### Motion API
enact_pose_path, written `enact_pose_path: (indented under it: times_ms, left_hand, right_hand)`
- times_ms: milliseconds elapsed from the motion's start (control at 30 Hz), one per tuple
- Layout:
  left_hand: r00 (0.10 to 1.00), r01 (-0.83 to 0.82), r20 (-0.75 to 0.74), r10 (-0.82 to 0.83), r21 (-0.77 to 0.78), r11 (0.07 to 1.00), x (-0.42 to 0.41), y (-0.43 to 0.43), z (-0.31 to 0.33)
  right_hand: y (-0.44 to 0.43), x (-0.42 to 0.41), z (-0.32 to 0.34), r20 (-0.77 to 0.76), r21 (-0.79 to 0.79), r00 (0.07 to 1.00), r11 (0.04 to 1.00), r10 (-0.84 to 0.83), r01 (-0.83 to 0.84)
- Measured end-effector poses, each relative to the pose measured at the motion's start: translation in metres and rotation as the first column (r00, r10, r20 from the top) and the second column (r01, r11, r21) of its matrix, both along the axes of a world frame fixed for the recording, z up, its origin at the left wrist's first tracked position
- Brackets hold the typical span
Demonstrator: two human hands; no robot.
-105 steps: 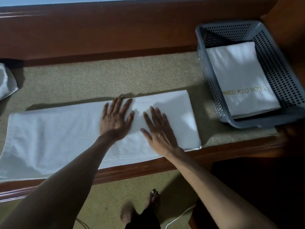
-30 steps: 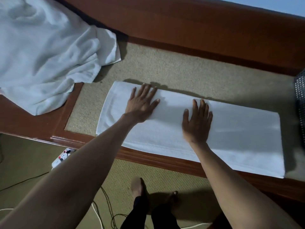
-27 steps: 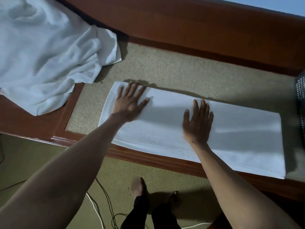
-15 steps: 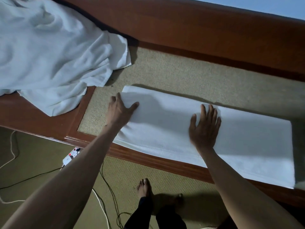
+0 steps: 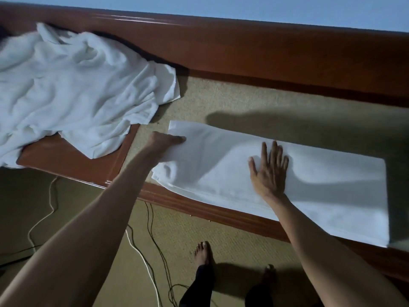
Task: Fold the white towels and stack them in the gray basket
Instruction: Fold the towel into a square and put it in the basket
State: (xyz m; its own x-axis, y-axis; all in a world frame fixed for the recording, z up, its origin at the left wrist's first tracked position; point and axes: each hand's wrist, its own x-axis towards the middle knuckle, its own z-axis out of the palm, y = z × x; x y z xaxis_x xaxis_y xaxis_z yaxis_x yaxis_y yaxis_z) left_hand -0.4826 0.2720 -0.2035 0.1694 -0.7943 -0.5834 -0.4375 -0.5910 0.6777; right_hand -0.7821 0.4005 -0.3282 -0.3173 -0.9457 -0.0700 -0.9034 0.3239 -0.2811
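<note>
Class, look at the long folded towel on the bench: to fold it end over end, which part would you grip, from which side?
Grip the left short end of the folded towel, coming from the left, thumb on top and fingers beneath, as the left hand seems to. The long strip lies flat; the right hand pressed flat mid-length pins it and marks a likely crease.

Both bare arms reach forward from the bottom of the view. The left hand (image 5: 164, 144) is out at the left end of the white towel (image 5: 321, 187). Its thumb lies on top and its fingers are tucked under the edge, so it pinches the cloth. The right hand (image 5: 269, 171) lies flat, palm down, on the middle of the white towel. Its fingers are straight and a little spread.
</note>
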Motion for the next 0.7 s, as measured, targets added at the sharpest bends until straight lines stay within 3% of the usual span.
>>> enact_pose_path:
  times_ms: [100,233,567,700]
  left_hand:
    - [0.994,0.087,-0.076,-0.08,0.094,0.992,-0.028,0.009,0.036]
    - [0.977,0.213,-0.01,-0.213,-0.025,0.977,-0.089,0.029,0.067]
    - [0.892,0.451,0.101,-0.44,-0.2,0.87,-0.285,0.11,0.062]
    - [0.87,0.491,0.089,-0.485,-0.247,0.835,-0.35,0.143,0.042]
  right_hand:
    - [0.026,-0.029,0.006,-0.006,0.019,0.989,0.989,0.148,-0.148]
    - [0.069,-0.083,0.012,-0.03,0.007,0.976,0.977,0.214,-0.214]
    - [0.141,-0.219,0.008,-0.094,0.063,0.98,0.983,0.178,-0.173]
    - [0.16,-0.249,0.001,-0.002,-0.023,0.993,0.993,0.12,-0.12]
